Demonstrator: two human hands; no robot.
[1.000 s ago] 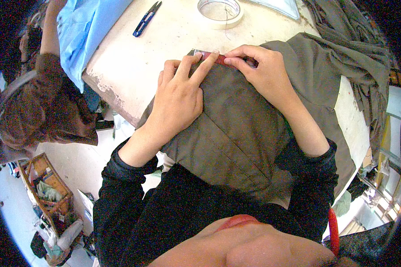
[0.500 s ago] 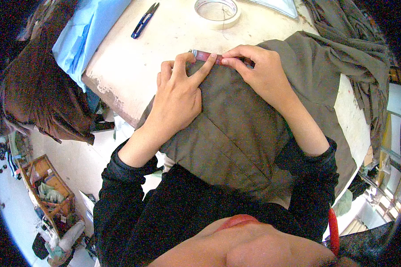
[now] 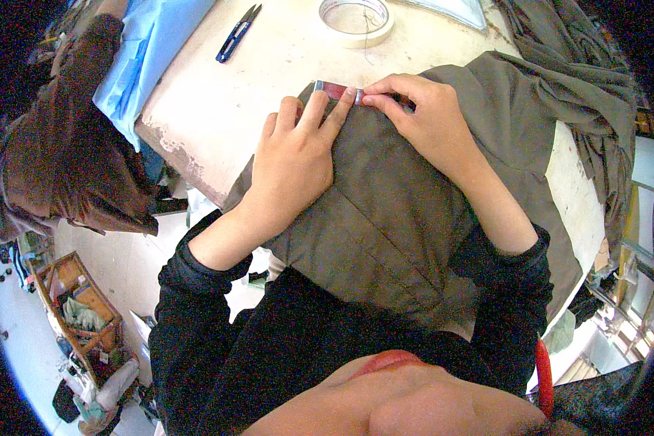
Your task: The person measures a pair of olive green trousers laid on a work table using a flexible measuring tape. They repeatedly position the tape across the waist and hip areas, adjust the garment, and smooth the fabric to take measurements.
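A dark olive-brown cloth point(image 3: 385, 189) lies over the near side of the pale table and under both my hands. Along its far edge rests a short reddish strip point(image 3: 336, 91) with silvery ends; its exact kind is unclear. My left hand point(image 3: 294, 156) lies palm down on the cloth, fingers stretched out and apart, with its index fingertip pressing on the strip. My right hand point(image 3: 425, 120) pinches at the right end of the strip with thumb and index finger; whether the cloth edge is also in this pinch is hidden.
Dark-blue thread snips point(image 3: 237, 34) and a roll of pale tape point(image 3: 356, 22) with thread on it lie beyond my hands. Blue fabric point(image 3: 149, 62) covers the table's left edge, beside a person's brown sleeve point(image 3: 98, 51). A wooden crate point(image 3: 80, 305) stands lower left.
My left hand has shifted slightly right and its fingers have flattened, uncovering more of the strip's left end. The right hand stays put. The brown sleeve at the left has moved.
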